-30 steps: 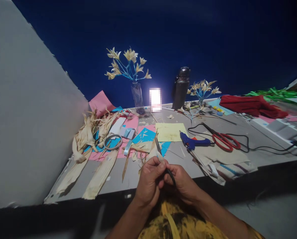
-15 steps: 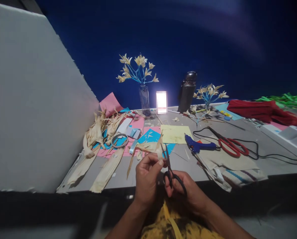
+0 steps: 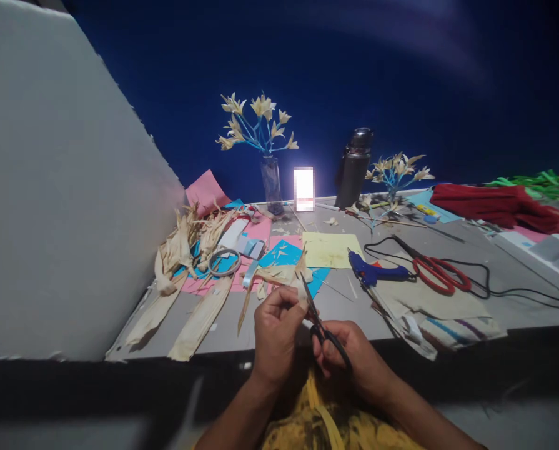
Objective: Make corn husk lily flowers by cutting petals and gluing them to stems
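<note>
My left hand point(image 3: 274, 331) pinches a small strip of dried corn husk point(image 3: 300, 273) that stands up above its fingertips, at the near edge of the table. My right hand point(image 3: 349, 356) is closed around the black handles of small scissors point(image 3: 317, 319). The blades point up and left, with their tips at the husk strip. Both hands are close together over my lap, just in front of the table edge point(image 3: 242, 350).
Dried husks point(image 3: 185, 250) and coloured paper lie at the left by a roll of tape point(image 3: 224, 262). A blue glue gun point(image 3: 377, 273), red scissors point(image 3: 438, 275) and a black cord lie at the right. Vases of husk flowers point(image 3: 260, 125), a flask point(image 3: 354, 169) and red cloth point(image 3: 499, 206) stand behind. A white board point(image 3: 64, 200) leans at the left.
The scissors were tucked between my hands, then came up with blades apart at the husk; now the blades have come together on the strip. My view shifted slightly left.
</note>
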`<state>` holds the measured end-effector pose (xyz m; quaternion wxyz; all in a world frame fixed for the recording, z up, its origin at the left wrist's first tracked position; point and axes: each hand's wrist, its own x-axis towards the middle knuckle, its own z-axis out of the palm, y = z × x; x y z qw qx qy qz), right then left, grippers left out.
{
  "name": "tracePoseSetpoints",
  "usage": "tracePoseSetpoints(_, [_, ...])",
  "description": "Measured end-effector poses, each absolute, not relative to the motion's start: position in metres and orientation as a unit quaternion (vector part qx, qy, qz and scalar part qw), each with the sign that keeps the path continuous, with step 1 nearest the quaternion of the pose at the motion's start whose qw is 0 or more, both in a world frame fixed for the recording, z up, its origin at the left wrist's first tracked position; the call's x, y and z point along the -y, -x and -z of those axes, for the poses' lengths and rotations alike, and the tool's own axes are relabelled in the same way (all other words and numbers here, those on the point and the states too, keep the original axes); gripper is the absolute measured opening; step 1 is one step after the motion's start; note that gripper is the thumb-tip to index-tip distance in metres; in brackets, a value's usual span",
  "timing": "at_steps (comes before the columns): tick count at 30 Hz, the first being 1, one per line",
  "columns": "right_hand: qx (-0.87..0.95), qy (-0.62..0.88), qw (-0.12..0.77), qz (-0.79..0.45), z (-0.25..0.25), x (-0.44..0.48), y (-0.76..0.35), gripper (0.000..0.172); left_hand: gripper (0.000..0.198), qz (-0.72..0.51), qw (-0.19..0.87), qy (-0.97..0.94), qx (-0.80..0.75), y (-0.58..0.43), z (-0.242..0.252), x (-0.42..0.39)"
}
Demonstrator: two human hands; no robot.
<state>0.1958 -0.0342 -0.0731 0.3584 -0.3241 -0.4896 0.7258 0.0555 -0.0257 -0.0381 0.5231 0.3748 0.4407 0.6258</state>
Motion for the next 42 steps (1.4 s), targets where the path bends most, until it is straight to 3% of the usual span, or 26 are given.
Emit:
tracePoseSetpoints(14, [0.445, 0.366, 0.337, -0.745, 0.066, 0.04, -0.195, 0.064, 0.016, -0.609, 0.548, -0.366, -0.441, -0.052, 0.036, 0.028])
tracePoseSetpoints(30, [0.448, 0.356, 0.327, -0.752, 0.082, 0.042, -0.201, 0.054, 0.013, -0.587, 0.618, -0.351, -0.387, -0.046, 0.039, 0.028])
tracePoseSetpoints(34, [0.464, 0.369, 0.391, -0.704, 0.071, 0.036, -0.21, 0.052, 0.013, -0.589, 0.613, -0.361, -0.383, -0.047, 0.042, 0.028])
tracePoseSetpoints(42, [0.5, 0.567, 0.389, -0.527, 0.052, 0.021, -0.272, 0.033, 0.019, -0.571, 0.58, -0.39, -0.43, -0.05, 0.048, 0.034])
